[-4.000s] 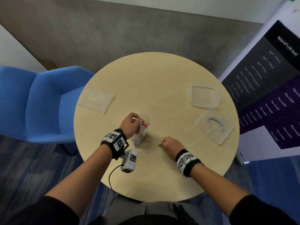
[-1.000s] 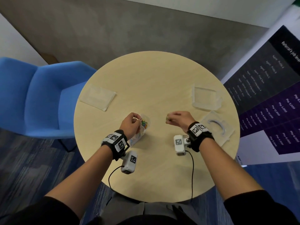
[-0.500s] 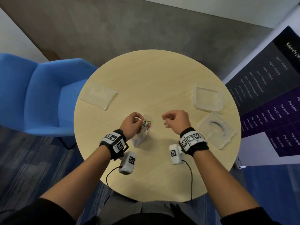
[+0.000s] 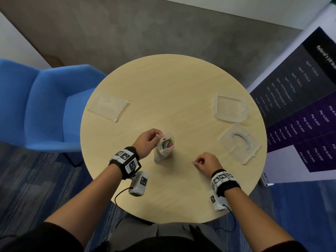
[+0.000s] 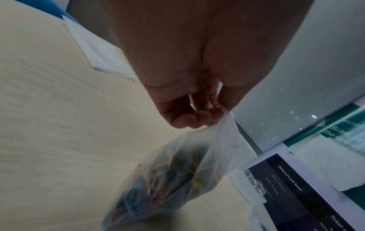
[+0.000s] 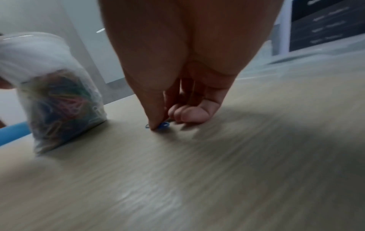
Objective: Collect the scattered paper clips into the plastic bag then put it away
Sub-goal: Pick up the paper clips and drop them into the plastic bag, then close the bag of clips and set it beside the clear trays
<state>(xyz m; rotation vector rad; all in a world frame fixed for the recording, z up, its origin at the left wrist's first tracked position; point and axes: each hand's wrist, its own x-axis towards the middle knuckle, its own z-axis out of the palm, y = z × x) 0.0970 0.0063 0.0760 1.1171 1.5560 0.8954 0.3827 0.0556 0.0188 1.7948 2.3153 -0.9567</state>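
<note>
A small clear plastic bag (image 4: 164,148) with several coloured paper clips inside stands on the round wooden table (image 4: 163,88). My left hand (image 4: 147,140) pinches its rim and keeps its mouth open; the left wrist view shows the fingers (image 5: 199,118) gripping the plastic of the bag (image 5: 168,179). My right hand (image 4: 205,162) is down on the table to the right of the bag, thumb and fingers pinching a blue paper clip (image 6: 163,125) that lies on the wood. In the head view the clip (image 4: 193,162) pokes out at the fingertips. The bag (image 6: 61,106) stands left of it.
A flat clear bag (image 4: 107,107) lies at the table's left. A clear plastic box (image 4: 230,109) and its lid with a handle (image 4: 240,142) sit at the right. A blue armchair (image 4: 40,106) stands left of the table, a dark poster (image 4: 300,106) to the right.
My right hand was raised near the bag's mouth; it has dropped down and right onto the table and now pinches a blue clip. The left hand still holds the bag.
</note>
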